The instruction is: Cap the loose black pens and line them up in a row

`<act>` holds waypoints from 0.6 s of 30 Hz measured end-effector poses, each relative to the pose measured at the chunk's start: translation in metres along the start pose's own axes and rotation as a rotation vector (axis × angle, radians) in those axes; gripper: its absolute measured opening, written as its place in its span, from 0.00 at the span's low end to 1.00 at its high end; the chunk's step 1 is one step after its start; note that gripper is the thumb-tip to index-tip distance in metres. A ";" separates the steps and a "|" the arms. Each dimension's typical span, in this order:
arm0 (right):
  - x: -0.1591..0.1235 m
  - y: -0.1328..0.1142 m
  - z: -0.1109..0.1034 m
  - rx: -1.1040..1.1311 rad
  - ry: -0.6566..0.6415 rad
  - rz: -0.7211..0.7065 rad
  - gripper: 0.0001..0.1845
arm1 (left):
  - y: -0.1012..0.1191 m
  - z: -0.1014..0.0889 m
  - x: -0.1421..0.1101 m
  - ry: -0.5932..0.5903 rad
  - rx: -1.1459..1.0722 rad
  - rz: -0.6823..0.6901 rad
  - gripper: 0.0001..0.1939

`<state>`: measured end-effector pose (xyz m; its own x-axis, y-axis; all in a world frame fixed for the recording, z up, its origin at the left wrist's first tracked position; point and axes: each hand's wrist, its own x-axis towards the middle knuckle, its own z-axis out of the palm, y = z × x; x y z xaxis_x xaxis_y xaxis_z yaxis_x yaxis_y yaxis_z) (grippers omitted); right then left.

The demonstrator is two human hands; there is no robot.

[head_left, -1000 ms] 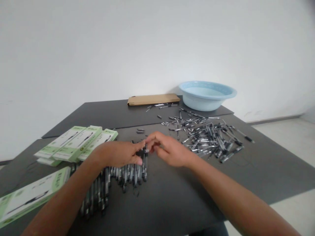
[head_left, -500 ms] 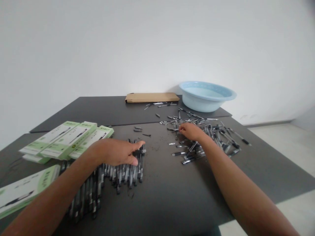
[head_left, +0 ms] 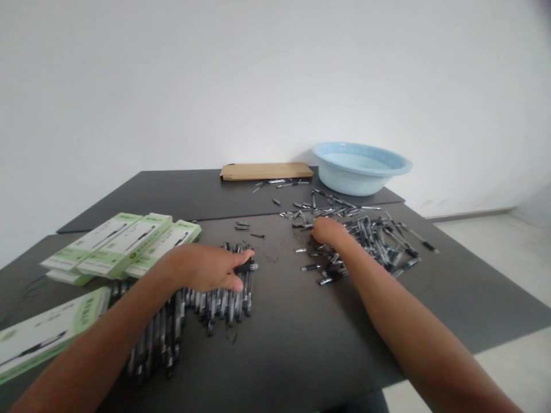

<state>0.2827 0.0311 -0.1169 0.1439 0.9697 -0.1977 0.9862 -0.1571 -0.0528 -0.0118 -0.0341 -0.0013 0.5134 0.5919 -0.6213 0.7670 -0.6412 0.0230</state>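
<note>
My left hand (head_left: 206, 267) lies palm down on the far end of a row of black-and-clear pens (head_left: 215, 304) laid side by side on the dark table (head_left: 301, 344). Its thumb points right, and a short black pen (head_left: 247, 267) sits crosswise between thumb and fingers. My right hand (head_left: 329, 231) reaches forward into a loose pile of pens and pen parts (head_left: 379, 238). Its fingers curl down into the pile's left edge and are hidden behind the back of the hand.
Green-and-white pen boxes (head_left: 124, 244) are stacked to the left, and another box (head_left: 43, 335) lies at the near left corner. A light blue basin (head_left: 361, 166) and a brown envelope (head_left: 267, 171) stand at the back. The table ends at the right, above a pale floor.
My right hand left my left hand at the row and moved right and forward into the loose pile. My left hand stayed on the row.
</note>
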 end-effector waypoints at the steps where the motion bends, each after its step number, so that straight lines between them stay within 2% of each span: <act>1: 0.000 0.002 -0.001 -0.004 -0.008 0.008 0.16 | 0.000 0.001 0.001 0.004 0.002 -0.002 0.38; 9: -0.005 0.018 -0.008 0.022 -0.010 0.003 0.18 | 0.006 0.004 0.006 -0.015 0.041 -0.002 0.34; 18: -0.021 0.037 -0.027 0.267 -0.020 -0.163 0.12 | 0.013 0.002 0.005 -0.030 0.071 0.009 0.32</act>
<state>0.3184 0.0100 -0.0885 -0.0182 0.9826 -0.1850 0.9394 -0.0465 -0.3396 -0.0003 -0.0406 -0.0061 0.5075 0.5722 -0.6442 0.7330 -0.6797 -0.0264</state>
